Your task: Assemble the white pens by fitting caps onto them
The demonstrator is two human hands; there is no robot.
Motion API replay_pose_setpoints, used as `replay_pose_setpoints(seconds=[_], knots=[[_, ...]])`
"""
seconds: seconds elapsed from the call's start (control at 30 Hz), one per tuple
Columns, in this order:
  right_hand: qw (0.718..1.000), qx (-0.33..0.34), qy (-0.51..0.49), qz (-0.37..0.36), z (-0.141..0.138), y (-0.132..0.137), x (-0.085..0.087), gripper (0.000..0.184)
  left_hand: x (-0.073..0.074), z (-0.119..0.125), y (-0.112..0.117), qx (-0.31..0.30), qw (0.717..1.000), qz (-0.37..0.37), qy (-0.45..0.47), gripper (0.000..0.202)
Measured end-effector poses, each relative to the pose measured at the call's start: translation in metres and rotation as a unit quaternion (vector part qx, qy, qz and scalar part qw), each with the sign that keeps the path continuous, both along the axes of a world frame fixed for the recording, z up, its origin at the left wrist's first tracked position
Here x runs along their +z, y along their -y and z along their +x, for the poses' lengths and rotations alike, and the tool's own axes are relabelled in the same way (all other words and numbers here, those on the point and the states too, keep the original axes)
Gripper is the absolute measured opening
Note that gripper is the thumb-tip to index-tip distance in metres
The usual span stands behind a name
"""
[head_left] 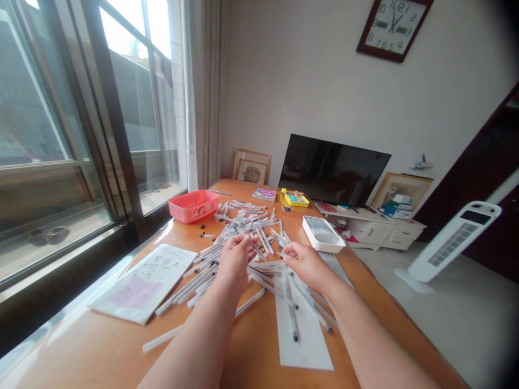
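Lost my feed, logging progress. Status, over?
Left grip on pen pile, hold unclear. Right grip curled in same pile. White tray just beyond it, not blocking.

The scene is lit brightly by daylight from the window [81, 108] at the left. Its upper panes are overexposed to white. A pale glare is laid along the left edge of the table [101, 346]. Straight lines are bowed near the borders, the right corners are darkened, and fine detail is slightly softened.
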State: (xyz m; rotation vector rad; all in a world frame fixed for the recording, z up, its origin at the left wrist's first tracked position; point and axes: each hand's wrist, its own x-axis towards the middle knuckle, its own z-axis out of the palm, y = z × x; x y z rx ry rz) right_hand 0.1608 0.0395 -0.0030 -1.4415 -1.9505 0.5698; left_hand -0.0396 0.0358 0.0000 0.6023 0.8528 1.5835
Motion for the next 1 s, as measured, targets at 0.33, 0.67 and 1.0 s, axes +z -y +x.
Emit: replay_pose_setpoints(seconds=[0.33, 0.67, 1.0], knots=[[0.992, 0.025, -0.116, -0.031, -0.023, 0.042, -0.016, 0.024, 0.002, 0.008, 0.003, -0.004, 1.0, 0.013, 0.017, 0.029], [0.987, 0.023, -0.155, -0.037, -0.02, 0.044, -0.008, 0.024, -0.002, 0.013, 0.003, -0.008, 1.0, 0.014, -0.008, 0.022], [0.984, 0.021, -0.175, -0.031, -0.022, 0.044, -0.009, 0.021, -0.003, 0.018, 0.004, -0.021, 1.0, 0.021, -0.001, 0.033]])
